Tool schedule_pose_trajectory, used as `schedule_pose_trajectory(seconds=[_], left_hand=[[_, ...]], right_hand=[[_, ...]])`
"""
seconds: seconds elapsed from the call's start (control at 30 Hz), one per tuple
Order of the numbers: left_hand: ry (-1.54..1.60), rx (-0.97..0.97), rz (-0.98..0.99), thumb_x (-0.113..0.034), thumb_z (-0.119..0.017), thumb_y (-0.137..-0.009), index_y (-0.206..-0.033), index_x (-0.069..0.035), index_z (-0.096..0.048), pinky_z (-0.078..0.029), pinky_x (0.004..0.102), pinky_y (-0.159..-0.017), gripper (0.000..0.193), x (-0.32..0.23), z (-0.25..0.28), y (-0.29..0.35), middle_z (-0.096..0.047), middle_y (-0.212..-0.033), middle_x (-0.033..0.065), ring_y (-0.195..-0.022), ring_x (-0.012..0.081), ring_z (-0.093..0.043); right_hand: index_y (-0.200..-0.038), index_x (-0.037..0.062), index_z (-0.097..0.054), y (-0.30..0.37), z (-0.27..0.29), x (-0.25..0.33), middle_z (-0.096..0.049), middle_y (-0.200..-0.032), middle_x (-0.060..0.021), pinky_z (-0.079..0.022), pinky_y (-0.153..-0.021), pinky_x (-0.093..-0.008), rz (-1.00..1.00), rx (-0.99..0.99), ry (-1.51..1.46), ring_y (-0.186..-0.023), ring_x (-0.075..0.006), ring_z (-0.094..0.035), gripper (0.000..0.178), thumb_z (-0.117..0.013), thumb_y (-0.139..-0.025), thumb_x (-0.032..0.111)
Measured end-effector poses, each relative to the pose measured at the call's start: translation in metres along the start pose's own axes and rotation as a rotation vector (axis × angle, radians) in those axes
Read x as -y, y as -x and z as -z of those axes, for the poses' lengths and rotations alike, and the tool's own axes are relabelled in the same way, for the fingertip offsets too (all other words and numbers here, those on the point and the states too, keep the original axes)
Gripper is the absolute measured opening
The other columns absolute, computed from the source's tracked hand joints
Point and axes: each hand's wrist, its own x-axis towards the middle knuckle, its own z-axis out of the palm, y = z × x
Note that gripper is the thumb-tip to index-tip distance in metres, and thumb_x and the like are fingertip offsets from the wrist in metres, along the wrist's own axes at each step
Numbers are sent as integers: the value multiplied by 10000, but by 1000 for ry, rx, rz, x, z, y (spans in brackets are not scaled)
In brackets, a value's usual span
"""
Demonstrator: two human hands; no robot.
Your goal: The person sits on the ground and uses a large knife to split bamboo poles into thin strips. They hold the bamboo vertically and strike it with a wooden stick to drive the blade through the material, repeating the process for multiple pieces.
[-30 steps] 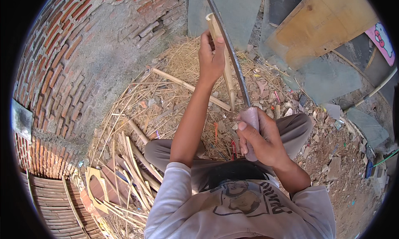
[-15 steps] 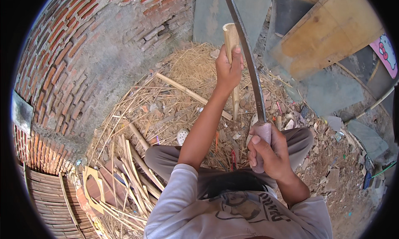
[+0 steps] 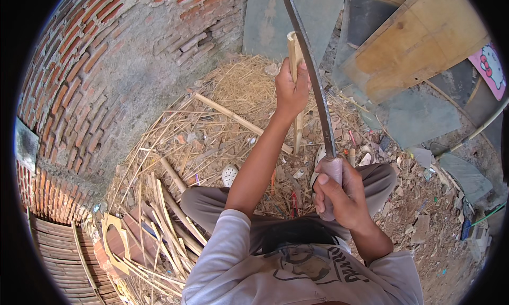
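Your left hand (image 3: pixel 291 87) grips the bamboo stick (image 3: pixel 295 82) upright, its long axis running away from you. Your right hand (image 3: pixel 336 191) is wrapped around the knife (image 3: pixel 313 77) handle, nearer your body; the blade lies alongside the stick's right.

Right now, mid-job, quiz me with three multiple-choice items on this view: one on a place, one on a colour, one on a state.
1. Where is the brick wall?
A. person's left
B. person's right
C. behind the wooden board

2. What colour is the knife handle?
A. bright green
B. pale grey-pink
C. black

3. How is the bamboo stick held?
A. flat on the ground
B. upright in the left hand
C. across the knees

Key: 1 A, it fills the left side. 2 B, seen above the right hand. 3 B, fingers wrap it.
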Motion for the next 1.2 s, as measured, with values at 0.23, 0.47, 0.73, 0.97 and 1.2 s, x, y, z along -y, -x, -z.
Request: schedule_pose_trajectory(seconds=[0.23,0.47,0.73,0.97,1.2], left_hand=[[-287,-76,2,-470,-562,-957,-1138,-38,-516,-482,351,-825,471,-13,11,10,-604,-1001,103,-946,180,-603],[-47,38,179,-781,-543,-799,-1371,-26,-356,-369,444,-1029,966,-126,18,138,-427,-1377,181,-1289,291,-443],[17,157,328,-482,-673,-883,-1527,34,10,-328,424,-1095,1071,-153,-8,220,-241,-1521,215,-1369,323,-357],[-40,177,449,-298,-441,-1038,-1499,57,-174,-490,278,-777,640,-177,5,196,-527,-1212,163,-939,193,-602],[115,15,517,-424,-307,-1059,-1181,55,-461,-421,224,-554,519,-181,-2,198,-575,-776,105,-607,111,-519]], right_hand=[[-1024,3,-496,-1,3,0,-512,-605,-5,-387,-459,-230,-25,28,-59,-494,-53,-486,191,-563,-995,180],[-1073,-1,-508,0,3,0,-562,-737,-17,-414,-498,-234,14,34,-16,-571,-53,-518,236,-581,-991,207],[-1091,-6,-531,-3,-2,-8,-595,-833,-38,-461,-607,-254,64,44,42,-710,-75,-562,279,-600,-982,241],[-1128,-29,-561,-9,-10,1,-590,-913,-97,-467,-733,-305,162,37,175,-842,-142,-561,378,-650,-943,288],[-1242,-20,-571,-19,15,14,-506,-994,-112,-411,-876,-352,503,-31,583,-978,-223,-502,456,-679,-905,267]])
